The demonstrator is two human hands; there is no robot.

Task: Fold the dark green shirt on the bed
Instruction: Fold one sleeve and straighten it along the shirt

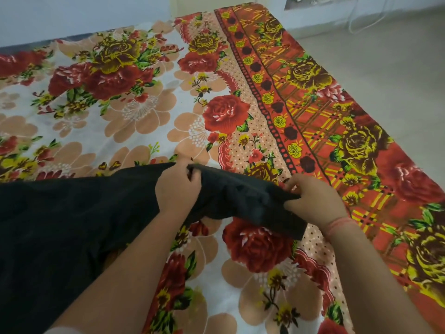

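Note:
The dark green shirt (72, 225), nearly black in this light, lies spread over the lower left of the bed and runs off the left edge of the view. Its right end is bunched and lifted slightly off the sheet. My left hand (177, 186) pinches the shirt's upper edge near the middle of the view. My right hand (310, 201) grips the shirt's right end, with a pink thread band on its wrist. Both forearms reach in from the bottom of the frame.
The bed (149, 112) carries a floral sheet with red roses and an orange-red checked border (337, 121) along its right side. Beyond the border is pale floor (397, 68). A light wall runs behind the bed, with a white cable (354, 25) at the top right.

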